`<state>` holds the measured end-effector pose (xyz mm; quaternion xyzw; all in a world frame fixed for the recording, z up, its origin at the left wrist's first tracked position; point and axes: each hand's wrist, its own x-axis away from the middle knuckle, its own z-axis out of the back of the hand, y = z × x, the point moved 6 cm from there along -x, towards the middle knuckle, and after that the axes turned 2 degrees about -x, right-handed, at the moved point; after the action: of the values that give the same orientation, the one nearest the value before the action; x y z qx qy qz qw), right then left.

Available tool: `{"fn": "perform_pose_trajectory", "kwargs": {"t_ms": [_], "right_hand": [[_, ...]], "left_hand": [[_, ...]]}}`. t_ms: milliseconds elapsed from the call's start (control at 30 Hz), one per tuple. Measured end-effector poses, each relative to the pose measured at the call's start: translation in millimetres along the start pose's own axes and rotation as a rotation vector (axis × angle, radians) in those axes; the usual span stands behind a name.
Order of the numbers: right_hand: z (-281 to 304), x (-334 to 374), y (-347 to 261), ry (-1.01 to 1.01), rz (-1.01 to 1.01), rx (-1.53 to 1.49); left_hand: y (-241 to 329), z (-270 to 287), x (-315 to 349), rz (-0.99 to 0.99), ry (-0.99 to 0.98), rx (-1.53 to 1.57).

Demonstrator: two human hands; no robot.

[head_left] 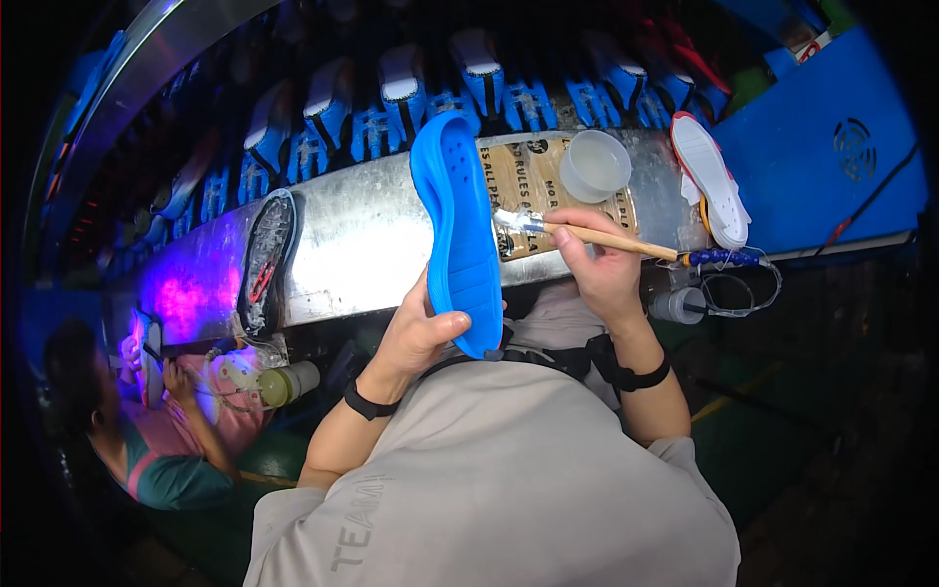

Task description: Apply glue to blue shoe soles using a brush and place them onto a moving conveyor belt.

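My left hand (423,331) is closed around the heel end of a bright blue shoe sole (458,235), its thumb pressed on the near part. The sole stands upright in view, showing its hollow inner side and raised rim. My right hand (602,274) grips a paintbrush (626,241) by its light wooden handle. White bristles point left, close to the sole's right edge; whether they touch it I cannot tell. Beyond my right hand, a translucent plastic cup (595,164) stands on a patterned brown sheet (511,181).
A shiny metal bench (362,245) runs across in front. On it lie a dark shoe sole (266,262) at left and a white, red-edged sole (712,181) at right. Shoes (401,78) on blue holders line the back. A co-worker (176,421) sits at left; a blue cabinet (822,137) stands right.
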<state>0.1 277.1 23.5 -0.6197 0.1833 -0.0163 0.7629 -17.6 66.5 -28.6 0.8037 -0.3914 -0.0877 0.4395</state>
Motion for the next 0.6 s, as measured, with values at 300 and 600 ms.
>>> {"fn": "perform_pose_trajectory", "kwargs": {"t_ms": [300,600], "right_hand": [[-12,-12,-13,0.000,0.113,0.084],[-13,-4,-25,-0.043,0.338,0.276]], "left_hand": [[4,-10,5,-0.001,-0.012,-0.044],[6,-11,6,0.011,-0.008,-0.116]]}}
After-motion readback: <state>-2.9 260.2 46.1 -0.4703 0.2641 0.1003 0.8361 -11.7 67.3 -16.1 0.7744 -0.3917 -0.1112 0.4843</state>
